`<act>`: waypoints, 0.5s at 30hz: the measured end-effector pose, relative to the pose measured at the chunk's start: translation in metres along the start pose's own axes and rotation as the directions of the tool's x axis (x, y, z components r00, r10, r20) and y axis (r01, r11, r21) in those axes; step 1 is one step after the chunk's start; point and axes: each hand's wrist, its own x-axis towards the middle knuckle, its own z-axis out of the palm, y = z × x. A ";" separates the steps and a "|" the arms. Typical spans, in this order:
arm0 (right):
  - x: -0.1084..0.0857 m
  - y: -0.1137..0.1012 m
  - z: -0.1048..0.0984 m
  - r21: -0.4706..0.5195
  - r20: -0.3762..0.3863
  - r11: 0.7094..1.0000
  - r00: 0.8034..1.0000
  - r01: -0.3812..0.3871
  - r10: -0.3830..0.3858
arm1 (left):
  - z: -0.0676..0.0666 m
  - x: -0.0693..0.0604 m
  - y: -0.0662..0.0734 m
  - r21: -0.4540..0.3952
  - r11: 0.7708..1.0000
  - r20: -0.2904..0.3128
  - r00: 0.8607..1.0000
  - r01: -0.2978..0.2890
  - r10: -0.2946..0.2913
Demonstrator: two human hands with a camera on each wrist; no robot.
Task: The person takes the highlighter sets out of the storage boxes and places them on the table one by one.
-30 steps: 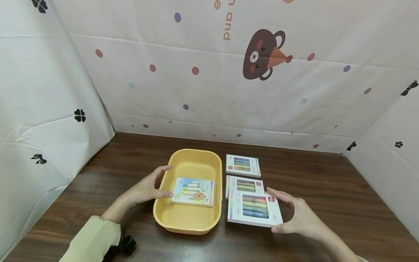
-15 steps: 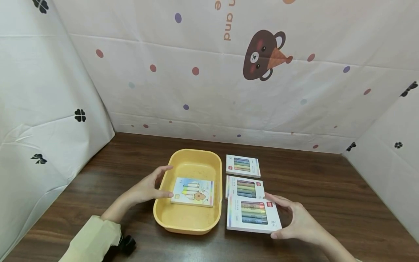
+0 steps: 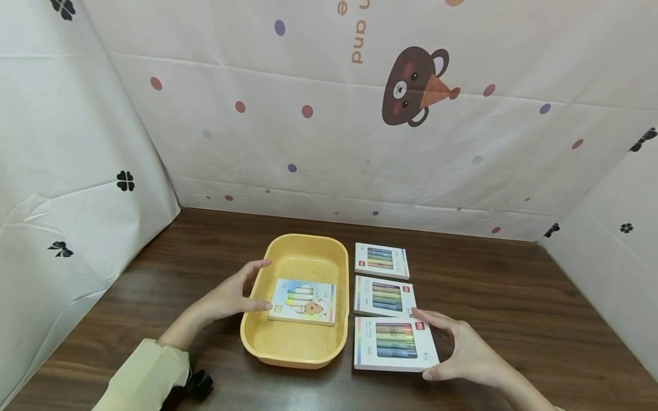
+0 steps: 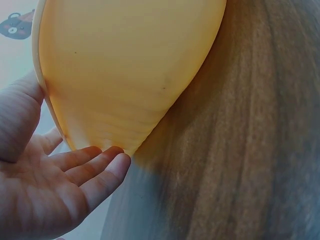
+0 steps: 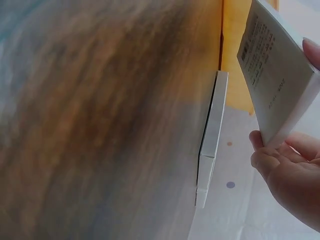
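In the head view my right hand (image 3: 465, 349) grips a white box of highlighter pens (image 3: 396, 345) by its right end, thumb at the near corner and index finger at the far one. The right wrist view shows this box (image 5: 280, 75) raised off the table, its printed back visible. My left hand (image 3: 231, 294) holds the left rim of a yellow plastic tray (image 3: 300, 358); in the left wrist view its fingers (image 4: 102, 180) touch the tray's outer wall. A blue-and-white highlighter box (image 3: 303, 301) lies in the tray, picture side up.
Two more white highlighter boxes lie along the tray's right side: a far box (image 3: 381, 261) and a middle box (image 3: 385, 295), just beyond the held one. A dark wooden table (image 3: 514, 297) extends to the right. Patterned white cloth (image 3: 329, 137) stands behind and at the sides.
My right hand has moved the held box toward me, uncovering the middle box and leaving a thin gap between them. The left hand and the tray have stayed put.
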 end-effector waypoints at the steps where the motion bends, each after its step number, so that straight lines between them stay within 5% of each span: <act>1: 0.000 0.000 0.000 -0.003 0.004 1.000 1.000 -0.006 0.006 | 0.000 0.000 0.000 0.000 1.000 0.001 1.000 0.000 0.000; 15: 0.003 -0.005 0.002 -0.075 0.063 0.996 0.996 -0.055 0.060 | 0.000 0.000 0.000 0.006 1.000 0.001 1.000 0.006 -0.006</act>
